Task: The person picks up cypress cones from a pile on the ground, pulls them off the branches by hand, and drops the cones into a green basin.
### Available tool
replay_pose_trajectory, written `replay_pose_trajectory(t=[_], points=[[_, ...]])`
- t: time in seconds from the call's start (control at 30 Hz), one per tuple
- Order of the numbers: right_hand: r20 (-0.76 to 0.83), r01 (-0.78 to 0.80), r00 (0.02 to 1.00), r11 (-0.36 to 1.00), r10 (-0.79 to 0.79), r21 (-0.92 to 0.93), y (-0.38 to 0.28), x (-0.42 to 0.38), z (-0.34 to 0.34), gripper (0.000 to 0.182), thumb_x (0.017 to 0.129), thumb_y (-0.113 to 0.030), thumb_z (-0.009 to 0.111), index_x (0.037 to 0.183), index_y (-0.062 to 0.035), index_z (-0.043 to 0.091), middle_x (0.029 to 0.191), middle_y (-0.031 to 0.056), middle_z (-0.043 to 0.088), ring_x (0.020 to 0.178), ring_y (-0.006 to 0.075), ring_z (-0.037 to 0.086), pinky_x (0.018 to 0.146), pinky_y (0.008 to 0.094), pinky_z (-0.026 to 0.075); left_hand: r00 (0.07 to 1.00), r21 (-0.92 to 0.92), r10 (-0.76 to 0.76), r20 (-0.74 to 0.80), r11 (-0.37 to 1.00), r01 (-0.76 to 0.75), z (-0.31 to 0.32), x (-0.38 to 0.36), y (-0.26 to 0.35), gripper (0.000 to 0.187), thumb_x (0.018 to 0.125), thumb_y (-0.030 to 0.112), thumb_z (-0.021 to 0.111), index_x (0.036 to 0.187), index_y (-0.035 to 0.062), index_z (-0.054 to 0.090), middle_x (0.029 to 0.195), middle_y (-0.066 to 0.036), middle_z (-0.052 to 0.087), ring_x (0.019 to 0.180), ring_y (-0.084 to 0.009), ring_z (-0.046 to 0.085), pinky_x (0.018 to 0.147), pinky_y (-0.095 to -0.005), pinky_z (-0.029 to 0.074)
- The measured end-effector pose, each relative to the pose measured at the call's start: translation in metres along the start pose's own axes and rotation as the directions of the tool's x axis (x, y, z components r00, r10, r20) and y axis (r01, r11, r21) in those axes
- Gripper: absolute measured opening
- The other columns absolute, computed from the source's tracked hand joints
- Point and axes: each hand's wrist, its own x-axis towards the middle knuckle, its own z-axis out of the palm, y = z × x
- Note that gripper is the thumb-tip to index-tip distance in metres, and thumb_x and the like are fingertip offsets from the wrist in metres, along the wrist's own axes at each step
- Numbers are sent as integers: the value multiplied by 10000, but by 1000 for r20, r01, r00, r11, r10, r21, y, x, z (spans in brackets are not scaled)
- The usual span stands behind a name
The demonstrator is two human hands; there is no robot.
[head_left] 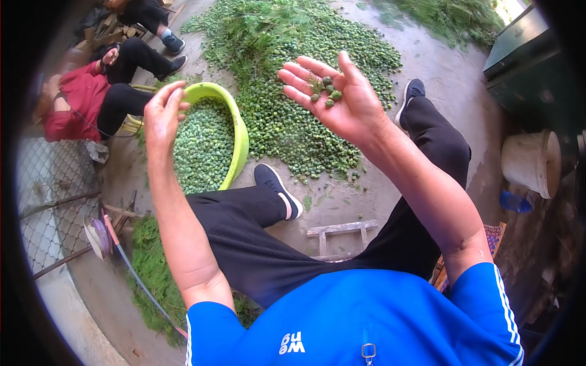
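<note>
My right hand (332,91) is held palm up above the heap, fingers stretched out. Several small round green cones (329,93) and a bit of leafy sprig (315,84) rest on its palm. Over the rim of a yellow-green tub (242,143) is my left hand (163,113), its fingers bent and the thumb close to the forefinger; whatever they may hold is hidden. Many green cones (204,143) fill the tub. Beyond it, a wide heap of loose green cones (305,116) spreads on the ground, with feathery green branches (244,46) on top.
A person in a red top (79,107) sits at the left; another person's leg (149,15) shows behind. A small wooden stool (342,229) lies between my legs. More branches (152,262) are at lower left, beside wire mesh (55,195). A white bucket (531,161) stands right.
</note>
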Motion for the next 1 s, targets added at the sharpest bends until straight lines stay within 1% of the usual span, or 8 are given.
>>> replay_pose_trajectory(t=[0.03, 0.07, 0.1, 0.23, 0.3, 0.47, 0.87, 1.0], points=[[-5, 3, 1000, 1000, -3, -9, 0, -1, 1, 691, 1013, -502, 262, 1364, 88, 332, 1373, 280, 414, 1265, 377, 453, 1062, 485, 399, 926, 552, 353, -131, 802, -228, -18, 5, -30, 273, 931, 166, 592, 1170, 46, 644, 951, -71, 638, 753, -108, 604, 638, -220, 483], [-2, -5, 1000, 1000, 5, -5, 0, -1, 1, 697, 1011, -508, 261, 1376, 82, 324, 1389, 274, 401, 1275, 375, 442, 1068, 477, 393, 741, 927, 670, -33, 298, -228, -28, 6, -46, 284, 906, 161, 620, 1166, 52, 649, 1001, -86, 639, 823, -137, 635, 714, -259, 517], [0, -12, 1000, 1000, 12, -4, 2, -1, 2, 697, 1011, -508, 261, 1376, 82, 324, 1389, 274, 401, 1275, 375, 442, 1068, 477, 393, 744, 929, 668, -36, 297, -221, -27, 1, -39, 284, 906, 161, 620, 1166, 52, 649, 1001, -86, 639, 823, -137, 635, 714, -259, 517], [49, -24, 999, 999, 25, -21, 6, 3, -2, 740, 997, -546, 257, 1403, 72, 292, 1412, 265, 384, 1306, 367, 410, 1054, 414, 416, 923, 515, 343, -176, 831, -211, 29, -25, 19, 257, 865, 106, 658, 1111, 33, 666, 1037, -95, 634, 903, -156, 642, 806, -275, 512], [62, -56, 996, 998, 57, -25, 8, 6, -6, 748, 991, -560, 265, 1404, 63, 297, 1408, 256, 396, 1312, 364, 408, 978, 320, 475, 950, -49, 311, -5, 949, -311, 63, -34, 30, 219, 846, 44, 669, 1065, 41, 681, 960, -60, 632, 828, -116, 622, 734, -235, 503], [91, -113, 989, 993, 116, -44, 13, 11, -14, 766, 977, -601, 271, 1388, 42, 343, 1334, 205, 488, 1081, 230, 550, 756, 211, 495, 876, 58, 442, 193, 886, -460, 124, -59, 66, 228, 805, 25, 697, 1022, 92, 701, 822, -16, 577, 694, -80, 563, 605, -231, 476], [-8, -112, 994, 984, 112, -141, 17, 7, -6, 730, 983, -576, 325, 1305, 70, 433, 1200, 155, 535, 1038, 181, 506, 848, 255, 454, 865, 161, 454, 213, 857, -489, 146, -60, 68, 244, 774, -19, 691, 1002, 68, 694, 885, 0, 584, 745, -63, 547, 638, -213, 458], [-17, -125, 992, 991, 124, -43, 16, 5, -4, 703, 985, -545, 366, 1301, 80, 425, 1060, 123, 541, 990, 203, 522, 883, 307, 471, 904, -55, 353, 242, 935, -351, 144, -54, 61, 169, 824, -13, 666, 988, 17, 642, 962, -25, 639, 748, -57, 552, 652, -210, 460]])
